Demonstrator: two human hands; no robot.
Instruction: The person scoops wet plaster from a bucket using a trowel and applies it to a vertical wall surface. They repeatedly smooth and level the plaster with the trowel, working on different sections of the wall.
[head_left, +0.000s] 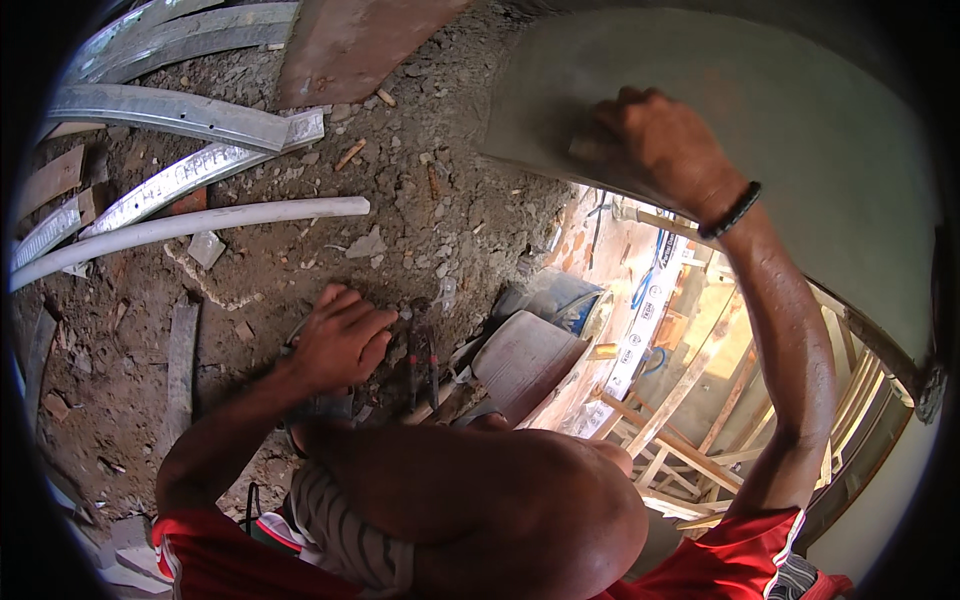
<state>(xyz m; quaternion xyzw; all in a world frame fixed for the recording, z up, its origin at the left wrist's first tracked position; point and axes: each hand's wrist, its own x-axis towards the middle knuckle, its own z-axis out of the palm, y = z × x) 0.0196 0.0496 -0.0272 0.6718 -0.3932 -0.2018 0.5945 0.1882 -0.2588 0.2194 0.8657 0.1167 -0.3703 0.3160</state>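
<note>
My right hand (668, 150) is closed on a small, dark block-like tool (590, 148) against the smooth wet grey plastered surface (800, 130); what the tool is exactly is hard to make out. My left hand (340, 338) hangs low over the rubble with fingers loosely bent and apart, holding nothing that I can see. Just right of it lie pliers with red-marked handles (420, 355). My bent knee (560, 500) fills the lower middle.
Metal channels (170, 115), a white pipe (120, 243) and scrap lie on broken, dirty ground (260, 290) at left. A brown board (340, 50) is at the top. Below the plastered surface's edge show a blue container (573, 305), a pale panel (525, 365) and a drop with wooden framework (700, 410).
</note>
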